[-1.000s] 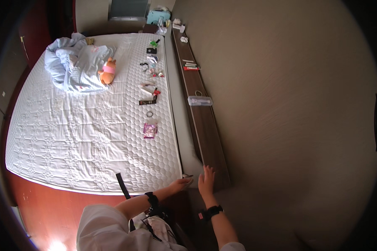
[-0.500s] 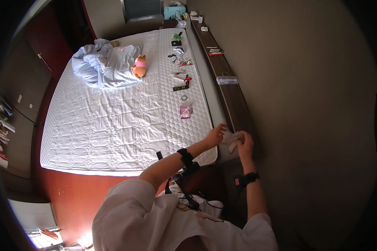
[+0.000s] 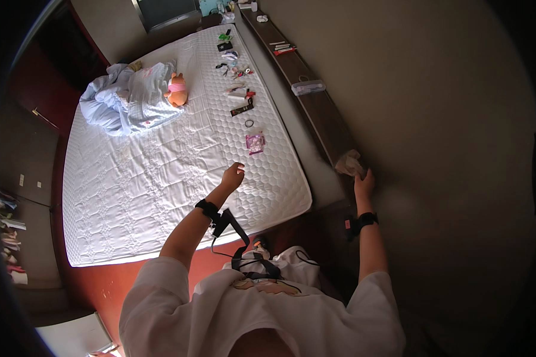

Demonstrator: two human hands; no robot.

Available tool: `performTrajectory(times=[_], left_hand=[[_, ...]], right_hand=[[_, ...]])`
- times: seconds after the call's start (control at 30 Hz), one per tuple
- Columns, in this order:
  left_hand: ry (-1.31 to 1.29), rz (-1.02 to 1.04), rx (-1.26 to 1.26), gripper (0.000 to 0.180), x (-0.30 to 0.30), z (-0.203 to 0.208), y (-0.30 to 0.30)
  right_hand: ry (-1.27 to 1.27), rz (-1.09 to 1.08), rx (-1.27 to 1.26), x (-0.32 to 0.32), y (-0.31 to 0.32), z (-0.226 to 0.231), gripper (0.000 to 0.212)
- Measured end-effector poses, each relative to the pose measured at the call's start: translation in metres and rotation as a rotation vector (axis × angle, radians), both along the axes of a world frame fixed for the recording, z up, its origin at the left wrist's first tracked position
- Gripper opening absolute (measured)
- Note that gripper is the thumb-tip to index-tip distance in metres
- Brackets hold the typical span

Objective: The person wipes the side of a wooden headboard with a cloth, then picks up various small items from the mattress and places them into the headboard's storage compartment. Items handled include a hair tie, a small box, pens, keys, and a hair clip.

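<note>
Over the mattress, below a pink pouch (image 3: 255, 143), hovers my left hand (image 3: 234, 175). Its fingers are loosely bent and a little apart, with nothing visible in them. At the near end of the dark ledge, my right hand (image 3: 364, 182) is closed on a crumpled pale sheet (image 3: 348, 162). The sheet is thin and looks like tissue or soft plastic; which of these I cannot tell. It lies against or just above the wood.
A row of small things runs along the mattress (image 3: 155, 196): a dark ring (image 3: 249, 124), a black strip (image 3: 242, 108), scissors (image 3: 223, 69). Farther left are a plush toy (image 3: 177, 90) and a blue quilt (image 3: 106, 100). A clear case (image 3: 308, 87) sits on the ledge (image 3: 321, 119).
My left hand has let go of the pale sheet and moved left over the mattress. My right hand has carried the sheet up and right to the ledge. The view has shifted.
</note>
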State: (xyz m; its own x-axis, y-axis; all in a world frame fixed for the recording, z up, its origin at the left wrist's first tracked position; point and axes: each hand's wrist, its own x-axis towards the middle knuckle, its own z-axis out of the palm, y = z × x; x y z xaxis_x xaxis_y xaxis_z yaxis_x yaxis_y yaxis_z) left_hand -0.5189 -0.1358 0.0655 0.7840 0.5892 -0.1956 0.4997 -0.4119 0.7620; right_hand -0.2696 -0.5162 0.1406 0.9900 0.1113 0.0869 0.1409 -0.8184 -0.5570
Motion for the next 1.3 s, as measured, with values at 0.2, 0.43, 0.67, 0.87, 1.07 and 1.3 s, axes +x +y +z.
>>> performTrajectory(times=[0.2, 0.43, 0.67, 0.87, 1.07, 1.3], left_hand=[[0.268, 0.147, 0.039, 0.027, -0.012, -0.043, 0.020], [0.378, 0.321, -0.047, 0.028, -0.005, -0.087, 0.007], [0.245, 0.422, -0.079, 0.026, 0.004, -0.116, 0.002], [0.193, 0.416, -0.090, 0.027, 0.032, -0.150, 0.038], [0.003, 0.466, -0.158, 0.031, 0.083, -0.189, 0.074], [-0.019, 0.502, -0.215, 0.073, 0.150, -0.222, 0.109]], right_hand=[[-0.305, 0.214, 0.053, -0.025, 0.040, 0.026, 0.032], [0.196, 0.558, 0.564, -0.035, 0.158, -0.051, 0.020], [0.451, 0.707, 0.050, -0.043, 0.200, -0.184, 0.047], [0.749, 0.528, -0.420, -0.042, 0.223, -0.228, 0.134], [0.874, 0.280, -0.547, -0.056, 0.257, -0.247, 0.159], [0.947, 0.269, -0.612, -0.051, 0.264, -0.244, 0.159]])
